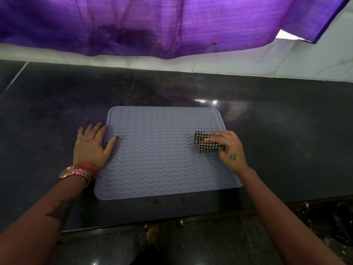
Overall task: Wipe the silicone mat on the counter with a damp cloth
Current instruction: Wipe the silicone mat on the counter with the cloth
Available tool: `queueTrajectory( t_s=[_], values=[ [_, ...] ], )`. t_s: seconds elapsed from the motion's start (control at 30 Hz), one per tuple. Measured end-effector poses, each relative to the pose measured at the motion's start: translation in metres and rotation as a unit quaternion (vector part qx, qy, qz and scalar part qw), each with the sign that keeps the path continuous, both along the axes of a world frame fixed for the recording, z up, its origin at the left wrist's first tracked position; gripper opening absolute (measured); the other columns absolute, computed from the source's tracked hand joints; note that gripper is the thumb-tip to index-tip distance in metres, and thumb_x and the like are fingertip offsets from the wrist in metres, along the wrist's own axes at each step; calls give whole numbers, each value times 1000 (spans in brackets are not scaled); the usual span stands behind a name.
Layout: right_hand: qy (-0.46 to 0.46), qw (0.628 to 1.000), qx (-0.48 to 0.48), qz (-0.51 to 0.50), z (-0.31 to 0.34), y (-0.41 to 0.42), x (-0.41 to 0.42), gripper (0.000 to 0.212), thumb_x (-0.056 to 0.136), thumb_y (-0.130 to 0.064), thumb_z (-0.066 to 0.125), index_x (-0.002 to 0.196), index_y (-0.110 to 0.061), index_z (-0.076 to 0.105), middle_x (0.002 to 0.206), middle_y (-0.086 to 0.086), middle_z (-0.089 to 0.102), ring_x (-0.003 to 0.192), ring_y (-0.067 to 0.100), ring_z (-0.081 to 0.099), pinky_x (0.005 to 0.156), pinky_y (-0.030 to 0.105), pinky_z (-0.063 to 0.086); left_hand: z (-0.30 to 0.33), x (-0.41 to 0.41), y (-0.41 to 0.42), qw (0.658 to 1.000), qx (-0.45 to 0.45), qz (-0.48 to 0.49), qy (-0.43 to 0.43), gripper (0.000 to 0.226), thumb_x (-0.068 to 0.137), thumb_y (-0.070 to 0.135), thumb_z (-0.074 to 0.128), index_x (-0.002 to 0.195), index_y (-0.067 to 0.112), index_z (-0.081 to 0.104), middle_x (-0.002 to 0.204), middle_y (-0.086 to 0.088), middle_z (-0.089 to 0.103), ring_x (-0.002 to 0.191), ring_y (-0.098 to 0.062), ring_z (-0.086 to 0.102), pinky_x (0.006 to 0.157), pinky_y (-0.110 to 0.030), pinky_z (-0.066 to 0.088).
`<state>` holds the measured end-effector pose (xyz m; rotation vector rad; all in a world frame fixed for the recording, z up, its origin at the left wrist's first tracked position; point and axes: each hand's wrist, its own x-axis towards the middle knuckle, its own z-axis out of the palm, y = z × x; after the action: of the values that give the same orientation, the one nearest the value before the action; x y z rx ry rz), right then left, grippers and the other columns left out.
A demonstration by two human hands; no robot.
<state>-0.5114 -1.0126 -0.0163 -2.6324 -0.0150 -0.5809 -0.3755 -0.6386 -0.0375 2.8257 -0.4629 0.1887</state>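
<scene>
Mat (164, 150) lies flat on the counter (286, 131); our left hand (91, 146) presses its edge, fingers spread, right hand (227, 148) pinches the cloth (205, 143) at the right side; most looks unwiped.

Purple fabric (152, 25) overhangs counter (286, 140) rear; bare counter around mat (162, 159); left hand (91, 144) blocks its left edge

dark speckled granite counter (277, 131), pretty glossy. behind the counter a white tiled wall (248, 64), purple fabric (152, 25) hanging over it. dark floor (210, 245) below the counter's front edge.
</scene>
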Motion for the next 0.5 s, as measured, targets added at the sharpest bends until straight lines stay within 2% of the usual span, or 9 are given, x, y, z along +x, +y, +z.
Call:
queueTrajectory(
  t_s=[0.13,0.27,0.37,0.5],
  values=[
    [35,999,15,-11,1,-3,21,57,57,20,55,95,-17,76,102,6,72,93,27,62,85,25,39,-2,3,0,999,27,-26,20,86,81,65,12,141,9,39,146,-15,40,137,-35,32,117,-48,9],
    [14,999,20,-26,4,-7,40,59,55,19,54,96,-18,75,102,4,72,93,21,59,84,23,37,-1,9,-5,998,24,-37,44,93,76,70,9,145,12,31,151,-11,33,141,-31,24,118,-44,6],
    [44,998,34,-17,2,-6,52,55,58,19,54,95,-16,76,103,7,72,97,25,64,86,20,37,5,10,-17,998,9,-48,48,94,74,71,8,145,14,31,153,-10,28,143,-29,20,119,-41,4],
    [13,999,32,-41,2,-6,68,55,58,17,54,95,-17,76,103,6,72,94,18,61,87,21,37,10,13,-41,996,3,-76,42,94,73,71,8,145,15,31,155,-8,24,144,-26,17,120,-39,4]
  ],
)
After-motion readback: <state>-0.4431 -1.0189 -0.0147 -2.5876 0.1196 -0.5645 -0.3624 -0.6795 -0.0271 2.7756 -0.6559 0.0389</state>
